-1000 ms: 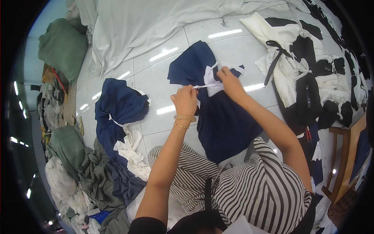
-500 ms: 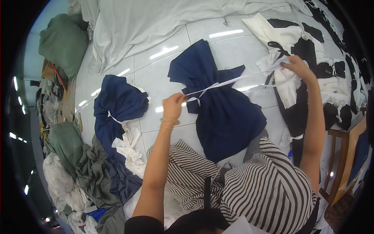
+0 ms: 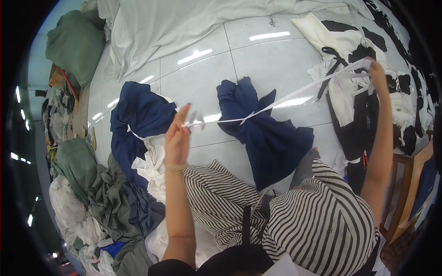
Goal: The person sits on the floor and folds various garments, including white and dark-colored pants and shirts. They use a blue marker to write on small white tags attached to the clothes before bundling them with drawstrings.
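Observation:
A navy blue cloth bundle [image 3: 278,145] lies on the tiled floor in front of me, gathered in at its middle. Round that waist runs a white fabric strip [image 3: 294,95], pulled taut to both sides. At the left, my left hand [image 3: 177,132] is closed on one end of the strip, its index finger pointing up and slightly blurred. Far to the right, my right hand [image 3: 376,74] grips the other, longer end, with some of the strip doubled near the fingers. Neither hand touches the navy cloth.
Another tied navy bundle [image 3: 142,112] lies at the left, beside white cloth [image 3: 152,168] and grey-green fabric heaps [image 3: 108,202]. Black and white cloth pieces [image 3: 347,101] spread at the right, near a wooden chair [image 3: 398,193]. A pale sheet [image 3: 175,27] covers the far floor.
My hands have moved farther apart, left hand leftward and right hand rightward. The strip is drawn tighter, and the navy cloth has bunched narrower, its top part pulled in.

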{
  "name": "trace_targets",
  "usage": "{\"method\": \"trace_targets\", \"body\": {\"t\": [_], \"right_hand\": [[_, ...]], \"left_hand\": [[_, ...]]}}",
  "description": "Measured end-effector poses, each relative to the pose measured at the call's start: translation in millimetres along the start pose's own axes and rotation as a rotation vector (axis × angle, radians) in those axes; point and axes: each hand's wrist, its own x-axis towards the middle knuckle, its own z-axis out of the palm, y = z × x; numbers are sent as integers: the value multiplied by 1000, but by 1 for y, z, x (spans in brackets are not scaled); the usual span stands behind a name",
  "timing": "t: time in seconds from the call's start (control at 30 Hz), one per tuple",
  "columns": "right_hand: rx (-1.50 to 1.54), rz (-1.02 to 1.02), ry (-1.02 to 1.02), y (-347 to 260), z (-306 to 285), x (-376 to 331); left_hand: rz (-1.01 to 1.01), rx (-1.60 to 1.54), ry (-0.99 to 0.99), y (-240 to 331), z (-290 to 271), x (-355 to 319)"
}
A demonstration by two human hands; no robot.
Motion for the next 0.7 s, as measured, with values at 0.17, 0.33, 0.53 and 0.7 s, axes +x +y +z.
{"method": "trace_targets", "body": {"t": [0.17, 0.33, 0.53, 0.7], "right_hand": [[-454, 140, 61, 33, 70, -5], [-1028, 57, -162, 39, 131, -12], [-591, -179, -9, -72, 212, -59], [-161, 103, -466, -107, 322, -109]], "left_hand": [[-245, -589, 98, -64, 3, -5], [-473, -328, 195, -114, -34, -23], [-424, -344, 121, -88, 1, -15], [-409, -386, 157, -94, 2, -22]]}}
